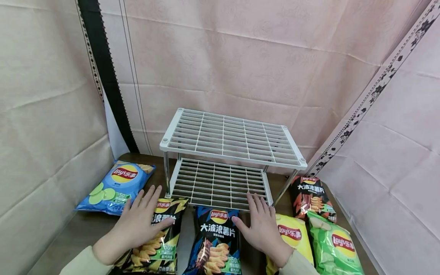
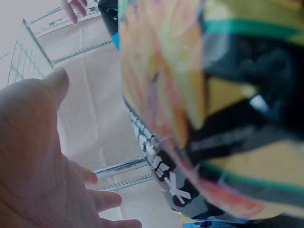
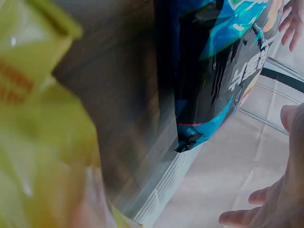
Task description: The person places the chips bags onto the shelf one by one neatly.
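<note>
My left hand (image 1: 137, 221) hovers with spread fingers over a black-and-gold chip bag (image 1: 165, 244). That bag fills much of the left wrist view, beside the palm. In front of the rack's lower shelf, my right hand (image 1: 262, 229) is held flat between a black-and-blue chip bag (image 1: 216, 236) and a yellow chip bag (image 1: 292, 229), its forearm overlapping the yellow one. Neither hand grips anything. A white two-tier wire rack (image 1: 227, 133) on metal legs stands behind the bags, both shelves bare.
A blue chip bag (image 1: 120, 187) lies at the left. On the right are a black-and-red chip bag (image 1: 313, 198) and a green chip bag (image 1: 335, 244). Pale cloth (image 1: 233, 57) hangs behind and along both sides of the brown table (image 1: 79, 236).
</note>
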A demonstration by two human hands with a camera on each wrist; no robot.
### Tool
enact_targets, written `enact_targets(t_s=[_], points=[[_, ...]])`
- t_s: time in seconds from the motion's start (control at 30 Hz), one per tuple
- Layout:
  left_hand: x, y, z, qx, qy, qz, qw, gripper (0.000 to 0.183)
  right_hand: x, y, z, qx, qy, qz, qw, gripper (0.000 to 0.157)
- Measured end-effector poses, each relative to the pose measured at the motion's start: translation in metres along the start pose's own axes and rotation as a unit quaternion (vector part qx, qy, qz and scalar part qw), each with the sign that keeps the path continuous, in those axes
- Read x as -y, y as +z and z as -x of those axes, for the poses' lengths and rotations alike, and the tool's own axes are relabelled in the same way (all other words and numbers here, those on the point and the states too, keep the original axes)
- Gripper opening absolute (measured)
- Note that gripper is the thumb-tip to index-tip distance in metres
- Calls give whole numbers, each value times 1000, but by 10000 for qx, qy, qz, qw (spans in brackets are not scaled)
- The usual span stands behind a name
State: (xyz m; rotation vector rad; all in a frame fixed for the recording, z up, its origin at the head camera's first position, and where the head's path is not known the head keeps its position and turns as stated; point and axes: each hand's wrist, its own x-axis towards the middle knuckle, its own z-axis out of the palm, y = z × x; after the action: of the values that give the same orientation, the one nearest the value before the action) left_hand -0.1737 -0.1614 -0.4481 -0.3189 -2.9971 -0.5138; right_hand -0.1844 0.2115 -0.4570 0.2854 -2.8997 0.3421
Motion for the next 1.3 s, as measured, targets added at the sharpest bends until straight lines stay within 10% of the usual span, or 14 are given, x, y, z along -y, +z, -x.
enact_targets(t_s=[0.17,0.33,0.8,1.3], points=[[-3,-15,-12,26,66,1164,9932,105,5,-1,4,240,306,-806,9960,91],[-6,-30,-29,8,139,2660,9639,94,13,-4,6,605,796,-1967,9753,94],[-2,-39,-67,-457,606,4161,9061,62,27,4,16,1263,1834,-3406,9135,98],[-15,-43,-87,-724,583,4216,9020,54,39,17,23,1621,2635,-3739,8743,114]])
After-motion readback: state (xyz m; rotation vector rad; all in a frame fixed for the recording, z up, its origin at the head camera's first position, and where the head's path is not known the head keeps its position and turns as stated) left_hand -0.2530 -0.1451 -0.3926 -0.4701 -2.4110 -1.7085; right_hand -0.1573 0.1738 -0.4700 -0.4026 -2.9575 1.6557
